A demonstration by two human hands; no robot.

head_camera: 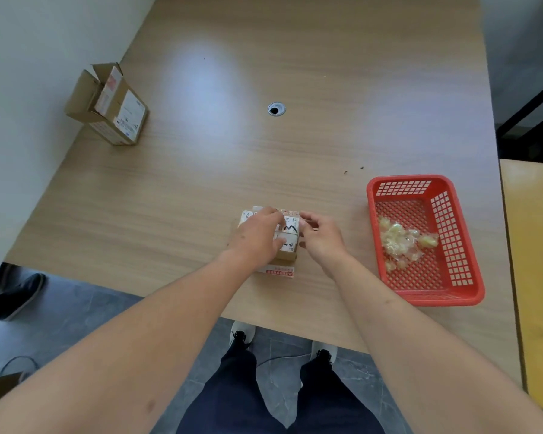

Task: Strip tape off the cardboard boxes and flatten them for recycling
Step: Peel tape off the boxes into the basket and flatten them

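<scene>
Small cardboard box [287,238] sits on the wooden table [201,170], close to the near edge, labels and black marker writing on top. Left hand [257,238] lies flat over the box, fingers spread, pressing its top. Right hand [322,238] at the box's right side; thumb and forefinger pinched together, what they grip cannot be told. Red basket [389,186] to the right holds crumpled tape [402,242]. Second box [107,104], flaps open, far left
</scene>
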